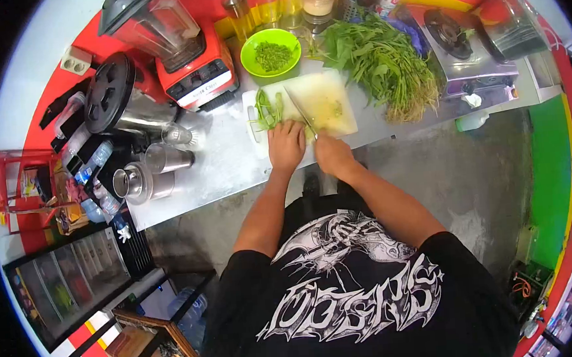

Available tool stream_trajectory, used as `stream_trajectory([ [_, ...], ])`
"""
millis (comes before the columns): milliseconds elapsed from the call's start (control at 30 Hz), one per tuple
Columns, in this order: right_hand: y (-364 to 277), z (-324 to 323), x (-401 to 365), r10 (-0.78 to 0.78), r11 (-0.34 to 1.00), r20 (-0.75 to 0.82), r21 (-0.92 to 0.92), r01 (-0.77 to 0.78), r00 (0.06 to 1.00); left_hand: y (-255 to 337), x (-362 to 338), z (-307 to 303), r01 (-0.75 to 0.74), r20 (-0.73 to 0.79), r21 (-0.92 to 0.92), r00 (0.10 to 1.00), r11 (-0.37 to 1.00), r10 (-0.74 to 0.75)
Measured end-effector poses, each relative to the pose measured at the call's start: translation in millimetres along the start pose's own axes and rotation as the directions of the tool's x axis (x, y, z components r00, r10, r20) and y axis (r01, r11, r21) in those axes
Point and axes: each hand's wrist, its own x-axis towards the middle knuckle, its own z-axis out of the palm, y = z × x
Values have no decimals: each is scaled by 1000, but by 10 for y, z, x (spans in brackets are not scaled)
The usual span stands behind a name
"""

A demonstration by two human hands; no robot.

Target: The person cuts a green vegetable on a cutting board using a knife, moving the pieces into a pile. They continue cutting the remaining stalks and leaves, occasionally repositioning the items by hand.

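Note:
My left hand (287, 144) presses its fingers together on the near end of a small bunch of green vegetable stalks (268, 108), whose exact kind I cannot make out. They lie on the left half of a white cutting board (339, 85). My right hand (333, 155) is closed round the handle of a knife (301, 113). Its blade points away from me across the board, just right of the stalks and my left fingers. Tiny green bits dot the board's right half. Behind it, a bright green bowl (249, 65) holds finely chopped greens (273, 57).
A heap of leafy greens with roots (384, 62) lies right of the board, near a stove (474, 66). A red blender (201, 81) stands behind left. Metal cups (165, 158) and a canister (147, 183) are at the left. Bottles (267, 4) line the wall.

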Motion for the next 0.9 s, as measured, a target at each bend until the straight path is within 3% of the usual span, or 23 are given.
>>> stream_trajectory([
  [33, -1, 59, -45, -8, 999, -104, 40, 12, 995, 3, 6, -3, -9, -14, 7, 1000, 1000, 9],
  [167, 41, 88, 64, -31, 999, -21, 14, 32, 999, 14, 13, -4, -13, -14, -3, 1000, 1000, 13],
  [333, 50, 80, 74, -98, 995, -86, -2, 98, 991, 9, 8, -1, -1, -18, 2, 1000, 1000, 1],
  [433, -9, 78, -53, 35, 999, -21, 42, -34, 999, 21, 10, -18, -4, -19, 10, 1000, 1000, 4],
  [533, 3, 117, 58, 23, 1000, -55, 18, -22, 998, 21, 6, -11, 5, 2, 5, 1000, 1000, -5],
  [733, 70, 19, 111, -178, 983, -53, -63, 175, 983, -11, -17, 42, 0, -33, -14, 999, 1000, 0],
  [800, 17, 46, -2, 5, 1000, -50, -2, -5, 999, -13, -5, 36, 0, -39, -15, 999, 1000, 0],
  [900, 18, 131, 10, 9, 1000, -67, 28, -8, 998, 15, 6, 26, 25, -39, 0, 999, 1000, -25],
])
